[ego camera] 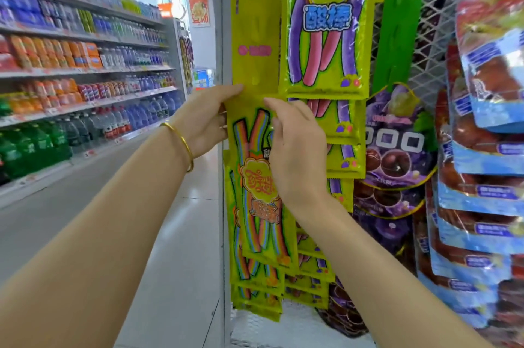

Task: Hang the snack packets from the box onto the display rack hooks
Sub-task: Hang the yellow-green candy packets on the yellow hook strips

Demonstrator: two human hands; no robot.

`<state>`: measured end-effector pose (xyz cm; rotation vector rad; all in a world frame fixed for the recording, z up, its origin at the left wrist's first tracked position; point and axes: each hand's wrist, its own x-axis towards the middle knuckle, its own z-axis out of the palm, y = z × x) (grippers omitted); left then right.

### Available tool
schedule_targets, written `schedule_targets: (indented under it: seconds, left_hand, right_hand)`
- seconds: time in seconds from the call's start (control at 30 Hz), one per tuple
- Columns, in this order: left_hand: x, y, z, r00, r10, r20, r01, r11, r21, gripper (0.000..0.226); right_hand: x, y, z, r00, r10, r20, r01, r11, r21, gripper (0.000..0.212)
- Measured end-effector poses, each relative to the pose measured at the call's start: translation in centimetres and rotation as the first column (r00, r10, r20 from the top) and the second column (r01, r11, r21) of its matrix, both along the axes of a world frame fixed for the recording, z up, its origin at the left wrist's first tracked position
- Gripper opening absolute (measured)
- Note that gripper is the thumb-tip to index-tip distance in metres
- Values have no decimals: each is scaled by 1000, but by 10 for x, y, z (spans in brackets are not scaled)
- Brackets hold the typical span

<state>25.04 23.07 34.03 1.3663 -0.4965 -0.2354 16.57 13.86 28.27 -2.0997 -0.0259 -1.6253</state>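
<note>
Hanging step in hand, we judge. We hold rainbow packet (pixel 259 183) at frame centre, top edge toward 12 o'clock, over 1 stack of matching hung packets (pixel 255 288). Left grip (pixel 204 120) pinches its top corner at 10 o'clock; right grip (pixel 295 149) curls over its top at 1 o'clock. Hook hidden. Next move probably needs top edge fed onto hook, fine aim. Packet long, flat, glossy film; wire mesh rack (pixel 442 35) at 2 o'clock.

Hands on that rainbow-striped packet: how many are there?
2. The left hand grips the rainbow-striped packet at its top left edge; the right hand lies over its upper right, fingers at the top edge.
</note>
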Motion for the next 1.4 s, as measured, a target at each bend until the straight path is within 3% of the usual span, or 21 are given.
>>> schedule_targets:
  seconds: [0.13,0.27,0.4,0.8,1.1,1.23,1.4]
  left_hand:
    - [-4,5,-4,990,-126,55,129,991,-45,29]
    - [-3,5,-9,993,-28,115,34,998,-54,35]
    - [-4,3,-6,993,-30,116,37,998,-57,7]
    - [-4,7,-16,983,-113,143,122,991,-54,30]
    - [-1,10,-36,925,75,373,-126,986,113,23]
    - [-7,11,-39,918,88,386,-146,981,125,28]
    - [-44,26,-98,756,449,476,-493,869,-38,34]
  right_hand:
    - [5,1,4,1000,-9,-14,9,1000,21,41]
    - [4,2,6,998,-23,-50,24,1000,20,43]
    - [1,2,7,994,-20,-104,21,1000,7,45]
    - [-5,0,-1,972,-1,-235,3,1000,6,47]
    - [0,-2,-16,969,-194,-156,173,975,-136,46]
    - [-12,-2,-23,987,-134,-94,118,981,-152,52]
    - [-54,-14,-84,985,-173,-27,165,969,-182,37]
